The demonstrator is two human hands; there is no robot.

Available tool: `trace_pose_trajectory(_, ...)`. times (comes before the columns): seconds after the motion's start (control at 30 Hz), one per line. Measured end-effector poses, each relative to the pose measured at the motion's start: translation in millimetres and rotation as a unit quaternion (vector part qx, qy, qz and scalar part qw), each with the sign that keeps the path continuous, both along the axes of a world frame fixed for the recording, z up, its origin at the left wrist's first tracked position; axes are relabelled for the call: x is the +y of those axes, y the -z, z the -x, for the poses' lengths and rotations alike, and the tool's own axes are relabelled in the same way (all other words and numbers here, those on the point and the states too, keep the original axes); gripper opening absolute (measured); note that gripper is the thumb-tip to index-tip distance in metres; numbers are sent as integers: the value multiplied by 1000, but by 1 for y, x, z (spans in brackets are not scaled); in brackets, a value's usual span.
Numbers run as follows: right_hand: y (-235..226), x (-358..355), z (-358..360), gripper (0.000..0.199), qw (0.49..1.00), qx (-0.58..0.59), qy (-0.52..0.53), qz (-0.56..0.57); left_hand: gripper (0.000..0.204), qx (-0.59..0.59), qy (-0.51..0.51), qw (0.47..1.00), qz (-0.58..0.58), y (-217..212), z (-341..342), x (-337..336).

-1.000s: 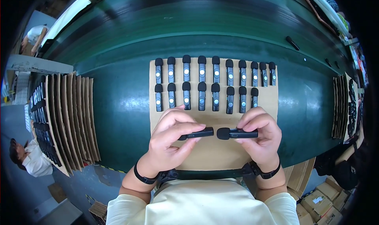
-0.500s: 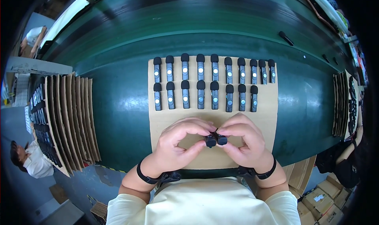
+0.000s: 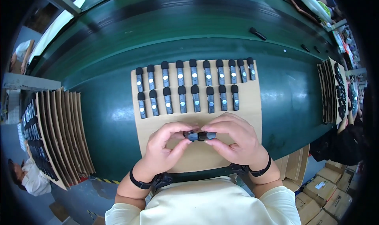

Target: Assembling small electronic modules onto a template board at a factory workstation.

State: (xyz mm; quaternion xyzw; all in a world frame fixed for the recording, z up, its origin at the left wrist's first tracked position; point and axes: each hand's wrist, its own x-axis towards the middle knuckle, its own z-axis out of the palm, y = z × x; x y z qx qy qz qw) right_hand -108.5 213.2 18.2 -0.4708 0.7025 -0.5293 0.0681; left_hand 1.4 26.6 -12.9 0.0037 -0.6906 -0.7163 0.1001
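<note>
a wide dark green bench (image 3: 296, 106) is seen from above, curving across most of the view. a large cardboard sheet (image 3: 252, 118) is laid flat at the near edge of the bench, close to its middle. a fanned stack of cardboard sheets (image 3: 63, 134), loaded with dark pieces, is stood along the left end of the bench, and a smaller stack of loaded sheets (image 3: 333, 90) is kept at the right end. cardboard boxes (image 3: 319, 189) are seen on the floor below the near right corner.

on the far half of the large sheet, two rows of small dark capped sticks (image 3: 193, 87) are laid out side by side, each with a pale dot on its body; the far row is longer than the near one. a few loose dark sticks (image 3: 257, 33) are left on the bench toward its far right corner.

over the near half of the sheet, the left hand (image 3: 164, 150) and the right hand (image 3: 235, 140) are brought together, fingertips nearly touching. two small dark sticks (image 3: 199, 135) are held end to end between them, just above the cardboard and just short of the near row. the left grip is clenched on the left stick and the right grip on the right one, each pinched between thumb and fingers. a dark band is worn on each wrist.
</note>
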Motion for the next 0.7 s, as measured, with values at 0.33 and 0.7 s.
trace_pose_trajectory(0.33,7,60,39,27,969,161,152,-111,31,39,46,995,79,4,3,-7)
trace_pose_trajectory(0.7,24,80,44,24,935,232,96,-250,30,43,45,996,70,2,5,-5)
